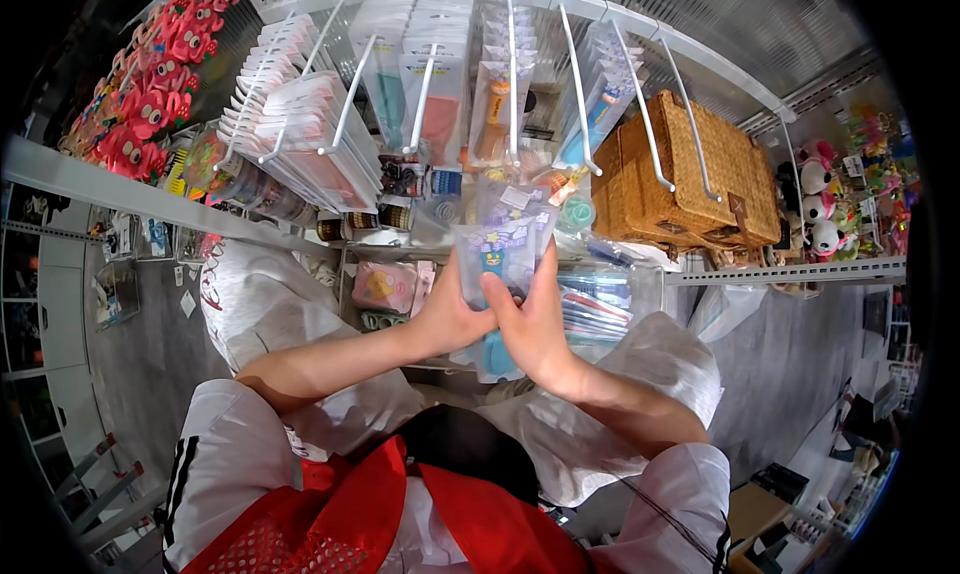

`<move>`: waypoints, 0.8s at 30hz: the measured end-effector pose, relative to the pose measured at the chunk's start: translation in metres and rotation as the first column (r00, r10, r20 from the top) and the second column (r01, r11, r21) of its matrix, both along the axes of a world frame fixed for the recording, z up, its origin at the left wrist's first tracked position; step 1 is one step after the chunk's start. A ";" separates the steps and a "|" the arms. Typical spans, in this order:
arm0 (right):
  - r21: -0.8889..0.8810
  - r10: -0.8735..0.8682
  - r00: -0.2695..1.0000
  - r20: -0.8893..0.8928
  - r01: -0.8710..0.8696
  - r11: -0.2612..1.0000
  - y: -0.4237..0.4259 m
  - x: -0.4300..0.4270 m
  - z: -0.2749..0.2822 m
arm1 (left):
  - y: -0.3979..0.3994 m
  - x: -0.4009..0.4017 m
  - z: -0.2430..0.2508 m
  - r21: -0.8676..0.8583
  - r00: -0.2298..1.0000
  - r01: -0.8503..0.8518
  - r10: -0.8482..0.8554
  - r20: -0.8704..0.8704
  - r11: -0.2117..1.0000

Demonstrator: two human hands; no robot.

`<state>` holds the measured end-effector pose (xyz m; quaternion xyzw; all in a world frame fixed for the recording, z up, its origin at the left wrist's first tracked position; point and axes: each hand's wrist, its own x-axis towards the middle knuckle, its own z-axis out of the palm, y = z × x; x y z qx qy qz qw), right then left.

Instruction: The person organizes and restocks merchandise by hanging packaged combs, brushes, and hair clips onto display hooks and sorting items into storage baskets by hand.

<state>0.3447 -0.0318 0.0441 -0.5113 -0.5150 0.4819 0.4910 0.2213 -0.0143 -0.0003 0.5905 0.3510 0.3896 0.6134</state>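
Note:
Between both hands is a small stack of clear plastic packets (495,247) with purple and yellow print, each bearing writing and a small cartoon figure. My left hand (454,311) grips the stack from its left side. My right hand (534,320) clasps the right side, its thumb lying across the front packet. Below the hands, the blue lower end (496,356) of a packed item sticks out. The packets are held upright in front of the hanging rack; how many there are cannot be told.
White display hooks (512,86) project toward me, several carrying packaged goods. A woven basket case (686,172) stands at right. Pink plush toys (154,101) hang at far left. Under my hands, a wire bin (346,292) holds a pink package (384,287) and plastic-wrapped goods (596,307).

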 end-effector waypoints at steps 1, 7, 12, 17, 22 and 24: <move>-0.011 0.004 0.999 -0.043 -0.005 1.000 0.001 0.001 -0.002 | 0.001 0.000 0.002 -0.002 1.000 0.001 -0.001 -0.001 1.000; -0.023 -0.012 1.000 -0.002 0.012 1.000 0.008 0.003 -0.009 | 0.005 0.004 0.005 -0.010 1.000 -0.024 0.024 -0.006 1.000; -0.023 -0.006 1.000 -0.016 0.006 1.000 0.012 0.000 -0.007 | 0.007 0.003 0.001 -0.046 0.998 -0.012 0.014 0.063 0.999; -0.020 -0.017 0.997 0.076 0.019 1.000 0.016 0.000 -0.004 | 0.009 0.003 0.007 -0.083 0.998 -0.016 0.021 0.064 0.996; -0.021 0.008 0.998 0.055 -0.007 1.000 0.023 0.000 -0.007 | 0.015 0.005 -0.002 -0.082 0.995 -0.061 0.067 0.076 0.995; -0.037 0.022 1.000 0.000 -0.022 0.999 0.028 -0.001 -0.006 | 0.021 0.005 -0.005 -0.066 0.996 -0.063 0.067 0.053 0.996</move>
